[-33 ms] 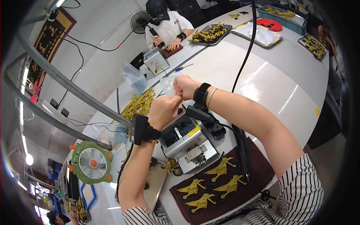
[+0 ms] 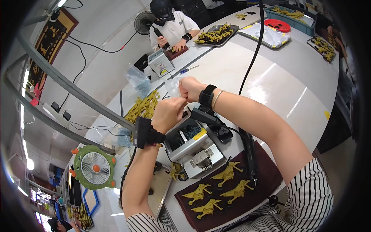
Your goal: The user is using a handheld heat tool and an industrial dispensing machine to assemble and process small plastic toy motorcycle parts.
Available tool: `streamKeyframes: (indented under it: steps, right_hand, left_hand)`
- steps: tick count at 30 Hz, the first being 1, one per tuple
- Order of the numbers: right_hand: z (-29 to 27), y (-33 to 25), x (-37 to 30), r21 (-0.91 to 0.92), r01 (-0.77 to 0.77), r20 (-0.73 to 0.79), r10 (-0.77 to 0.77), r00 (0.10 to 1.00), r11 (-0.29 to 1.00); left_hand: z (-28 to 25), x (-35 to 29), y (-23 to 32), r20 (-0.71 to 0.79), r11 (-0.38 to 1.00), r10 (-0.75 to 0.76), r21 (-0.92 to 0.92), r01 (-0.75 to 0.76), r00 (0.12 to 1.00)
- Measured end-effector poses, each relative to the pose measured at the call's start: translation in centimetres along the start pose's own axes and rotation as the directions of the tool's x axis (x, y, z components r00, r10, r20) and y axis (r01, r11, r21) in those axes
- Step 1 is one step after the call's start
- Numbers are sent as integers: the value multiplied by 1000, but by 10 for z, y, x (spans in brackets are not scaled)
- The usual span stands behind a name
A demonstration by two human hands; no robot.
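Observation:
My two hands meet above the back of a small silver screw feeder (image 2: 192,149), whose open top holds dark bluish screws. My right hand (image 2: 191,88) is closed on a clear plastic bag (image 2: 172,87). Against it, my left hand (image 2: 169,111) pinches the lower edge of the same bag; the fingertips are partly hidden. A black electric screwdriver (image 2: 250,160) lies to the right of the feeder, tip toward me. Several yellow plastic toy parts with black pieces (image 2: 228,174) lie on a dark brown mat (image 2: 266,170) nearest me.
Beyond my left hand are a pile of yellow parts (image 2: 142,106) and a bag of bluish screws (image 2: 139,82). A green fan (image 2: 94,168) stands left, beneath a grey metal bar (image 2: 77,92). A black cable (image 2: 253,58) hangs down. Across the table a co-worker (image 2: 179,29) uses a screwdriver.

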State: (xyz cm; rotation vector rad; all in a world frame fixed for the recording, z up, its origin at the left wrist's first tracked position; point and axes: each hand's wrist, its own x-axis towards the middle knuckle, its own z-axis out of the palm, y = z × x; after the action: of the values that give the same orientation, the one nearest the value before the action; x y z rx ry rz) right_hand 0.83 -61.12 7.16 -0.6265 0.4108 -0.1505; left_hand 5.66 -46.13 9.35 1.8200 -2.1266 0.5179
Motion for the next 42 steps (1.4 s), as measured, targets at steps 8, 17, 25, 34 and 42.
streamKeyframes:
  steps: [8,17,25,34,42]
  right_hand:
    - [-15,-6,37,-284,266,-63,-295,954,921]
    - [-55,-7,102,-792,442,609,-488,626,-421]
    - [-9,-15,19,-139,55,67,-46,997,989]
    - [3,-41,-11,221,-13,39,5,999,975]
    - [5,-28,-11,93,0,43,-4,999,996]
  left_hand:
    - [-2,2,-5,-47,990,-39,-136,32,998]
    - [-1,3,-9,-89,987,-61,-150,48,994]
    - [-9,-1,-20,-35,991,-84,-109,80,996]
    - [-1,22,-20,210,924,-70,383,-16,975]
    - [8,12,-15,25,970,-35,241,28,999]
